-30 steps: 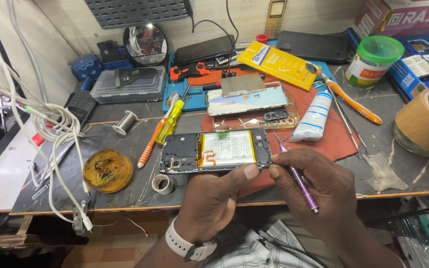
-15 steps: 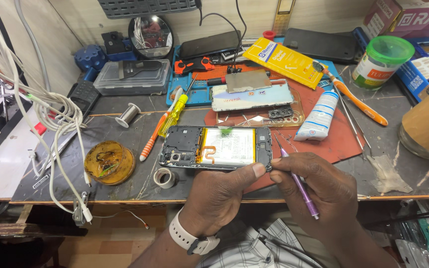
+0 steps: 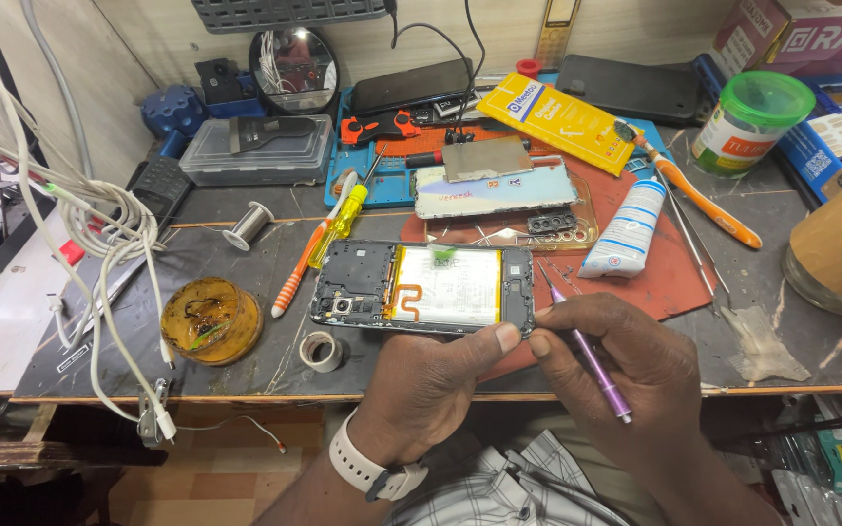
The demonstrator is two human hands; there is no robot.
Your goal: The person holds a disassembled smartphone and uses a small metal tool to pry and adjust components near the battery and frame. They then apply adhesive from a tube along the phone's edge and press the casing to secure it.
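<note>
Opened phone, back off, flat beside red mat; left hand pinching near edge, right hand gripping purple tool, tip at phone's right end; best braced firmly, tip kept shallow, clear of battery

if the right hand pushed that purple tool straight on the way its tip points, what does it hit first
Most likely the opened phone. The right hand holds the purple tool with its tip angled up-left at the phone's right end, beside the left hand's thumb. Whether the tip already touches the frame is hard to tell.
</note>
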